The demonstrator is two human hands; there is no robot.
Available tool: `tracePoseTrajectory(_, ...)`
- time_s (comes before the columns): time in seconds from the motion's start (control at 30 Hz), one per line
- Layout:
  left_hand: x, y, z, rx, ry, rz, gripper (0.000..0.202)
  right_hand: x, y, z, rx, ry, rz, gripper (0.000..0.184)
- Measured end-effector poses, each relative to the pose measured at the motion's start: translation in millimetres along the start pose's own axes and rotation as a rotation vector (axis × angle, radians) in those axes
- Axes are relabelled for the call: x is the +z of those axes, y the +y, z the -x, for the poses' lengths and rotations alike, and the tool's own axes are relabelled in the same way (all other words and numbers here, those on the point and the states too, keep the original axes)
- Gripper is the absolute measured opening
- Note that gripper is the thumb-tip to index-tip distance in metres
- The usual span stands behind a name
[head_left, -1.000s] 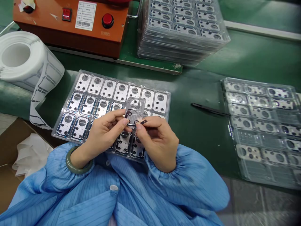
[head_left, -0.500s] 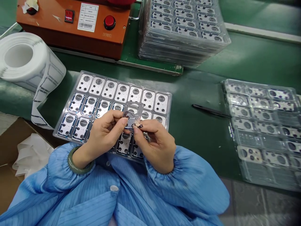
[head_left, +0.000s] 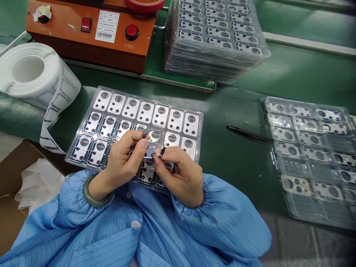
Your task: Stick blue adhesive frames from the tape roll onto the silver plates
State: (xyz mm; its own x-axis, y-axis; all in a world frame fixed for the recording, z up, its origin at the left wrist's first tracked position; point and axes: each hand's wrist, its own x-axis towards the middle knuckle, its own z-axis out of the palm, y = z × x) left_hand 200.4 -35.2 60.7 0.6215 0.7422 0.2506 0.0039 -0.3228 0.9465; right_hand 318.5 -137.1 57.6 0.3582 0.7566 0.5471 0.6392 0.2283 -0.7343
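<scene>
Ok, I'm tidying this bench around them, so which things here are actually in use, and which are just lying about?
In use: left hand, right hand, small clear film piece, tray of metal plates beneath them.

Lying about: black tweezers, stacked trays, tray on the right, white label roll, orange control box.

The smock (head_left: 94, 237) is pale blue with thin darker stripes, the bangle (head_left: 96, 196) mottled green. The desk (head_left: 239, 96) is dark green, the control box (head_left: 83, 48) orange with a red button (head_left: 131, 32). The plates (head_left: 82, 147) are silver, some edged dark blue, and the roll (head_left: 27, 70) white with grey outlines
</scene>
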Motion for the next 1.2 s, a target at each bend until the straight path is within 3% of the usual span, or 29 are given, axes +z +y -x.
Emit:
tracePoseTrajectory(0.33, -2.1, 2.7, -0.8, 0.127, 0.028, -0.119, 0.016, -0.5, -2.6, -0.3, 0.002, -0.040, -0.019, 0.019)
tracePoseTrajectory(0.97, -3.9, 1.0, -0.7, 0.211, 0.108, -0.299, 0.018, 2.2, -3.1, 2.5, -0.037, -0.154, -0.039, 0.016)
tracePoseTrajectory(1.2, -2.9, 2.7, -4.1, 0.285, 0.156, -0.413, 0.017, 0.4, -3.4, 5.1, -0.098, -0.088, 0.037, 0.007)
